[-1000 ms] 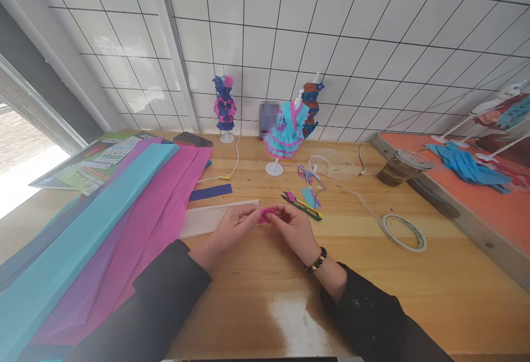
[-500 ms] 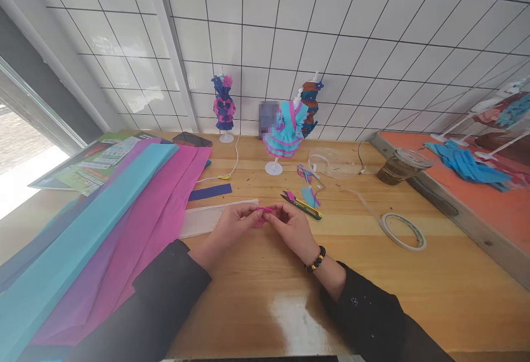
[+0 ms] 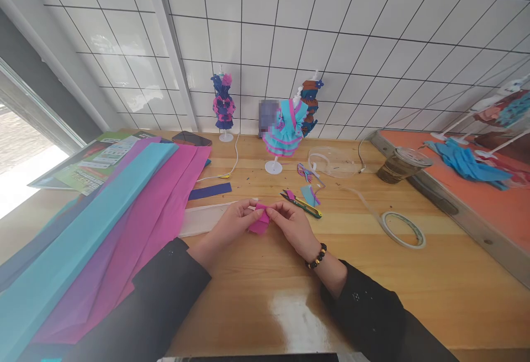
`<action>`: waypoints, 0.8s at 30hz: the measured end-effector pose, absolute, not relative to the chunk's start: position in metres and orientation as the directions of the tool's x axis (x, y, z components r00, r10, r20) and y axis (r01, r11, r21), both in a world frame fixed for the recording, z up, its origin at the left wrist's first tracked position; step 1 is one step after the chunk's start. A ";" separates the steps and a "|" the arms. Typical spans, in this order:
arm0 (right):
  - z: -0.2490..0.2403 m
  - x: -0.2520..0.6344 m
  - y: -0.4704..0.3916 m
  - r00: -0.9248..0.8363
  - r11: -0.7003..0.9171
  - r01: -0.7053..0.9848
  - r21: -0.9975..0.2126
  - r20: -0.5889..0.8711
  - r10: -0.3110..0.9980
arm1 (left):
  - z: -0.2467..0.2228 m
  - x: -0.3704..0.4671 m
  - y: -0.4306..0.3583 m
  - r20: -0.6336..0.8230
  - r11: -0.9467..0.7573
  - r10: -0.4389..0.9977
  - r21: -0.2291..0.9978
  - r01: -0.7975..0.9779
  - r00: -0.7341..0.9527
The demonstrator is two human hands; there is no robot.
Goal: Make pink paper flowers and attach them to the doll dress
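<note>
Between my two hands is a small folded piece of pink crepe paper (image 3: 259, 225). My left hand (image 3: 239, 220) pinches its left side between thumb and fingers. At its upper right, my right hand (image 3: 292, 224) is closed on the same paper with thumb and fingertips. Just beyond my right hand lie thread snips (image 3: 306, 207) with yellow and green handles. A white strip (image 3: 202, 219) runs partly behind my left hand, and a dark blue strip (image 3: 210, 191) lies farther back.
Long pink, purple and blue crepe sheets (image 3: 95, 229) cover the left. A doll stand in a turquoise ruffled dress (image 3: 285, 130) stands at the back, near a navy-dressed one (image 3: 223, 105). On the right are a tape roll (image 3: 403, 230), a lidded cup (image 3: 401, 166) and an orange tray (image 3: 455, 196).
The pink paper has been turned and opened out, so more of it shows and hangs below my fingers. Both hands have stayed in nearly the same place.
</note>
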State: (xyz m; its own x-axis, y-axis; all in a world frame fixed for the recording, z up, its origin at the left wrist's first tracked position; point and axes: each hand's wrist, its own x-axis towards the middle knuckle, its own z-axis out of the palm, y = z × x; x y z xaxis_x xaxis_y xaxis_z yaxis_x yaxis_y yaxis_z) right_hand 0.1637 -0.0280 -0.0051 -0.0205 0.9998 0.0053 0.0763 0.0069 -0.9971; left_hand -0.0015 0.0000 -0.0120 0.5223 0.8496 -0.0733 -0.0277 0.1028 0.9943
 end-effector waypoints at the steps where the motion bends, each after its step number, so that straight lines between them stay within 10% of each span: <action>1: -0.005 0.164 -0.028 -0.014 0.001 0.074 -0.997 0.000 1.000 | -0.012 -0.002 0.000 -0.068 0.102 0.850 0.994 -0.037 0.522; 24: 0.000 0.162 -0.029 -0.054 -0.056 -0.098 -0.994 -0.051 0.997 | -0.007 0.000 -0.001 -0.011 0.001 0.916 1.000 0.025 0.401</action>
